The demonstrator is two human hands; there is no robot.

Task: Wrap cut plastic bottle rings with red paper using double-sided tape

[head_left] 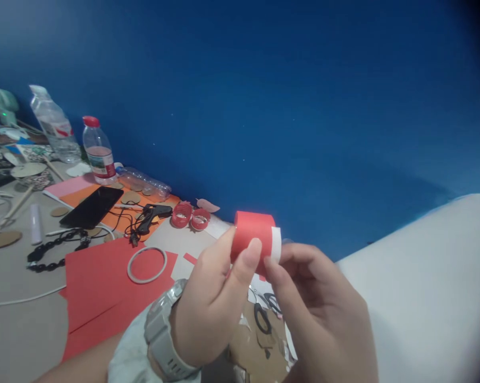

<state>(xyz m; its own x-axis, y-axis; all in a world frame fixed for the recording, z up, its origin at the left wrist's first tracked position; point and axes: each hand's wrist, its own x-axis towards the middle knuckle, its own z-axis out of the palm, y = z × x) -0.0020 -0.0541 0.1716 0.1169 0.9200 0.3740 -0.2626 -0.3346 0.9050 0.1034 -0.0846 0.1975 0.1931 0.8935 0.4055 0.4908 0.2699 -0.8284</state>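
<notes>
A strip of red paper (251, 230), curled into a short tube with a white band along its right end, is held up in front of me. My left hand (216, 298) is closed on its left part, thumb across the front and the other fingers hidden behind. At the white end, my right hand (319, 298) pinches the lower edge between thumb and fingers. Below the hands lie black-handled scissors (262, 318), partly covered. Sheets of red paper (104, 287) spread to the left, with a pale grey ring (147, 265) on top.
Two small red rings (182, 214) sit near the wall beside a black glue gun (148, 218). A phone (92, 206) lies on orange paper. Upright bottles (98, 154) and a bottle on its side (144, 182) line the blue wall. Cardboard scraps (259, 351) are below.
</notes>
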